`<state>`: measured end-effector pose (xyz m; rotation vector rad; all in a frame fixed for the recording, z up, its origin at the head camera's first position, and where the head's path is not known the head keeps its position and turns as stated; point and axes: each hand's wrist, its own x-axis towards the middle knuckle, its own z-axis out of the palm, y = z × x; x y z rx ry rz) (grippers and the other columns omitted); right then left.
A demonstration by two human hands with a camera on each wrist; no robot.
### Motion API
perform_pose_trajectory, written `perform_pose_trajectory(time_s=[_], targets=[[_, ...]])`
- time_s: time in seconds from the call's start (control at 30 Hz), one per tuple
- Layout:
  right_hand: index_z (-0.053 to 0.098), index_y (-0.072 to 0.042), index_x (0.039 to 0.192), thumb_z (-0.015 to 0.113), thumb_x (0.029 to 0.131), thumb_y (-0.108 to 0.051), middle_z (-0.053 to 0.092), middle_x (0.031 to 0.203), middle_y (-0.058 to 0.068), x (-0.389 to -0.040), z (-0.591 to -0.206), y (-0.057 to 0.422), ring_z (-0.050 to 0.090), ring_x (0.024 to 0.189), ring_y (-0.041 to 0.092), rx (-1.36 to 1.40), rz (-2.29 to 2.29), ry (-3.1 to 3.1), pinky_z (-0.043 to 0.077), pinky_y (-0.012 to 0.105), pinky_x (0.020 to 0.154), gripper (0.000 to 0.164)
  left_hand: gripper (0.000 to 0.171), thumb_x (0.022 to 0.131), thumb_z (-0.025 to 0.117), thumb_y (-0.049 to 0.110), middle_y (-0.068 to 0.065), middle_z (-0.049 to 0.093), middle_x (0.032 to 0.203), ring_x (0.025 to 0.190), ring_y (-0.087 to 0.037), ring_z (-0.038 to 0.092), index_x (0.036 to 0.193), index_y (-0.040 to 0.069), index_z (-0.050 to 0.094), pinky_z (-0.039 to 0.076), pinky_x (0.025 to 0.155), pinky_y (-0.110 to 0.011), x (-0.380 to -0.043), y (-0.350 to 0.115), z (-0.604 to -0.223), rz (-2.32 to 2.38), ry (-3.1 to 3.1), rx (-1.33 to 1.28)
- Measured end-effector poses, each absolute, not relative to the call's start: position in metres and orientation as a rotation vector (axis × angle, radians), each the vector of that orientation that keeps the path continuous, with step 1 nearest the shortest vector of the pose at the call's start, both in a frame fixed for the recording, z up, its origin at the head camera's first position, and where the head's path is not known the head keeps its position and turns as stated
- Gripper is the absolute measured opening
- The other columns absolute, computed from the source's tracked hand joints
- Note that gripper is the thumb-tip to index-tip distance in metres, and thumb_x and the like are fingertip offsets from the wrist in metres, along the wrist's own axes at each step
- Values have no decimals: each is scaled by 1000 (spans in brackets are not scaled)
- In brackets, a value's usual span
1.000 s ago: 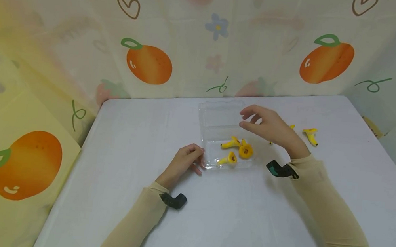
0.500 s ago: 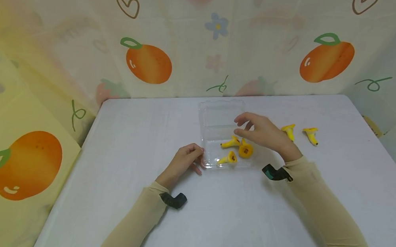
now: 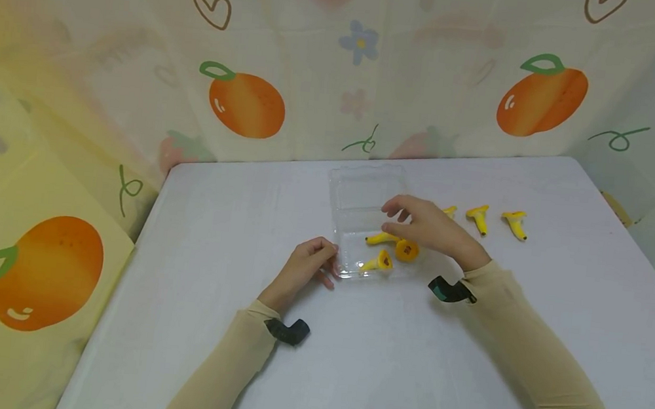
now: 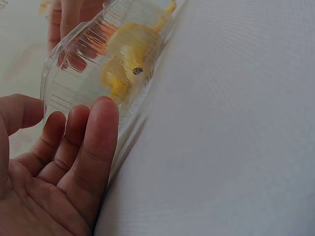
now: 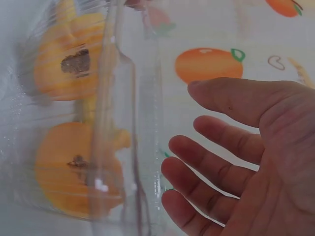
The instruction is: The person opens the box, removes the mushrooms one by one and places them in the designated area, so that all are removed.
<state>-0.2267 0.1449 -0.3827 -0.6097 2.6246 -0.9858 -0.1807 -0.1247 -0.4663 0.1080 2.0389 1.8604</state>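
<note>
A clear plastic clamshell box [image 3: 349, 251] lies on the white table with its lid [image 3: 361, 191] folded back. In its tray are yellow trumpet-shaped pieces [image 3: 384, 262] with flared ends, like small toy bananas. My left hand [image 3: 305, 263] pinches the tray's near left corner, the thumb at the rim and fingers along the outer wall, as the left wrist view shows. Above the tray's right side hovers my right hand [image 3: 434, 228], fingers relaxed and apart, holding nothing. It partly covers the pieces there. The right wrist view has the tray wall [image 5: 130, 108] beside the fingers.
To the right of the box, a yellow piece [image 3: 478, 219] and another yellow piece [image 3: 516, 224] lie on the table [image 3: 230, 234]. A third yellow piece [image 3: 450, 211] shows partly behind the right hand. A patterned curtain [image 3: 312, 51] stands behind the table's far edge.
My right hand has moved left and nearer, lower over the tray, uncovering yellow pieces on the table behind it. The left hand and the box stay where they were.
</note>
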Motion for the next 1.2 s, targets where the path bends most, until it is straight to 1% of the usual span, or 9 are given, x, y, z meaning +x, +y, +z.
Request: perform_pose_trajectory(time_s=[0.23,0.43,0.6,0.77,0.97,1.1,1.2], targets=[[57,-5,136,68,98,-27,62,134,15,-228,-390,143,57,115,29,-636,-979,2592,55,44,94,46,27,104,53,22,-2,62,80,71,-15,65,109,-4,60,60,56,-28,-182,-126,-468,1878,2024,115],[57,-5,137,68,97,-28,61,138,14,-229,-392,139,58,121,31,-649,-886,2587,54,48,100,47,27,104,53,22,-2,62,80,71,-16,65,108,-3,60,60,57,-28,-182,-126,-469,1875,2023,119],[58,-6,137,70,96,-31,60,140,13,-229,-393,134,58,125,32,-648,-780,2600,54,49,102,50,28,104,53,24,-3,62,81,72,-16,65,109,-3,60,60,57,-28,-181,-126,-468,1869,2021,115],[58,-6,135,70,96,-32,61,139,13,-230,-394,132,58,126,32,-657,-751,2609,52,50,104,49,28,103,54,24,-3,62,81,72,-16,65,109,-3,60,60,57,-28,-181,-126,-466,1867,2021,115],[59,-6,134,69,96,-32,62,136,14,-230,-396,130,58,124,32,-682,-716,2621,51,50,105,47,27,103,54,24,-2,61,81,73,-15,64,108,-3,60,60,57,-28,-182,-126,-466,1863,2026,113],[61,-6,134,69,96,-33,63,135,12,-231,-398,128,59,120,29,-674,-700,2614,51,48,104,48,27,103,55,24,-2,61,81,72,-15,63,106,-2,60,60,57,-28,-182,-126,-467,1870,2022,114],[61,-7,134,70,95,-33,63,135,10,-232,-400,126,58,120,28,-664,-687,2603,50,48,106,48,28,103,55,24,-2,61,81,72,-15,64,106,-3,60,60,56,-29,-182,-126,-467,1877,2017,118]])
